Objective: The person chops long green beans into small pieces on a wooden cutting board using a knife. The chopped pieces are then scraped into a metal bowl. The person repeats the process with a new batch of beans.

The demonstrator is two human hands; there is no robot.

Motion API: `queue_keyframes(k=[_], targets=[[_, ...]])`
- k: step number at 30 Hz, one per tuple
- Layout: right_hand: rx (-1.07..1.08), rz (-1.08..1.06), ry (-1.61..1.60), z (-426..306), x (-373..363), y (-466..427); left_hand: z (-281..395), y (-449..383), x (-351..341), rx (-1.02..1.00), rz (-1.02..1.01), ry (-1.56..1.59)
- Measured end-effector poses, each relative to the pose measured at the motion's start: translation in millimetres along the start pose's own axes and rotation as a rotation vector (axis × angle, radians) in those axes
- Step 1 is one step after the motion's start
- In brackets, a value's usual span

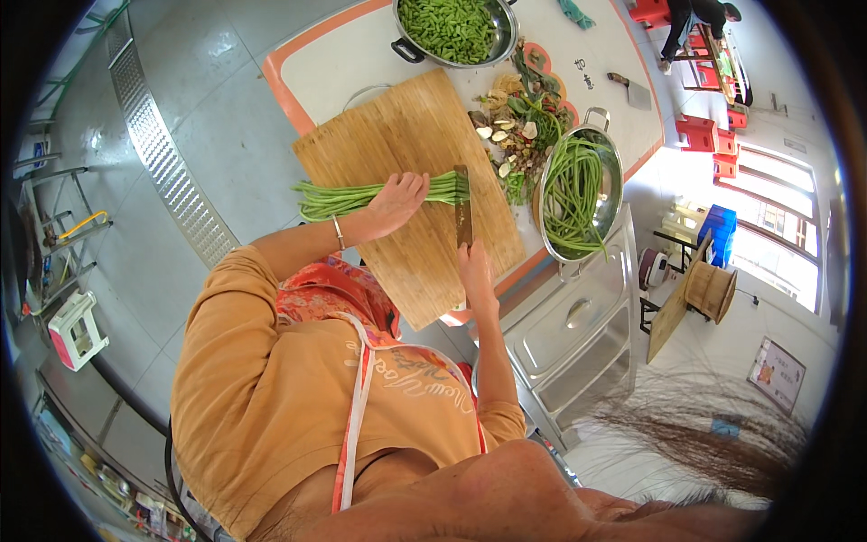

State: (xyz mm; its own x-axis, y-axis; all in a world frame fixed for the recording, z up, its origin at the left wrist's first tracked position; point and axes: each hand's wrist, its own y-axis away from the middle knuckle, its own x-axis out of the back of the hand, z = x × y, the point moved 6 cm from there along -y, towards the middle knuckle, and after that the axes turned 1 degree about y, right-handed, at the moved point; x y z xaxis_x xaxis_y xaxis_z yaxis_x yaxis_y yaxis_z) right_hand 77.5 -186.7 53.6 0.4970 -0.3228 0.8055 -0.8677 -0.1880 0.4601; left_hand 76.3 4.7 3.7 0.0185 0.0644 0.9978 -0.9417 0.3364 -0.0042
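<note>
My left hand (399, 198), with a bracelet at the wrist, presses on a bundle of long green beans (339, 200). The bundle lies across a wooden cutting board (406, 129), its far-left ends hanging past the board's edge. In my right hand (476, 269) is the handle of a cleaver (463, 210). Its dark blade stands at the right end of the bundle, close to the bean tips. Whether the edge touches the board cannot be told. My left fingers rest a short way left of the blade.
Vegetable scraps (525, 125) lie right of the board. A steel pan (504, 30) holds cut beans; another steel pan (599, 203) holds whole long beans. A second cleaver (637, 93) lies on the table (609, 40). A steel cabinet (569, 339) stands at right. Another person (684, 27) bends over a far table.
</note>
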Motion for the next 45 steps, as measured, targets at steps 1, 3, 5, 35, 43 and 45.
queue_keyframes(k=[1,3,5,35,43,45], targets=[[0.026,0.025,0.014,0,-4,-5,-1,0,0,-0.001,0.002,0.006],[0.025,0.084,0.010,0,-19,-11,-1,-1,1,0.003,0.020,0.022],[0.041,0.139,-0.008,1,-27,-16,-2,-2,3,0.010,0.059,0.005],[0.048,0.186,-0.121,-12,-21,-21,-4,0,1,0.050,0.036,0.105],[-0.069,0.011,-0.126,-10,-6,16,-3,-3,0,0.080,0.005,0.112],[-0.063,0.005,-0.125,-12,-7,16,-3,-1,-1,0.064,-0.010,0.126]])
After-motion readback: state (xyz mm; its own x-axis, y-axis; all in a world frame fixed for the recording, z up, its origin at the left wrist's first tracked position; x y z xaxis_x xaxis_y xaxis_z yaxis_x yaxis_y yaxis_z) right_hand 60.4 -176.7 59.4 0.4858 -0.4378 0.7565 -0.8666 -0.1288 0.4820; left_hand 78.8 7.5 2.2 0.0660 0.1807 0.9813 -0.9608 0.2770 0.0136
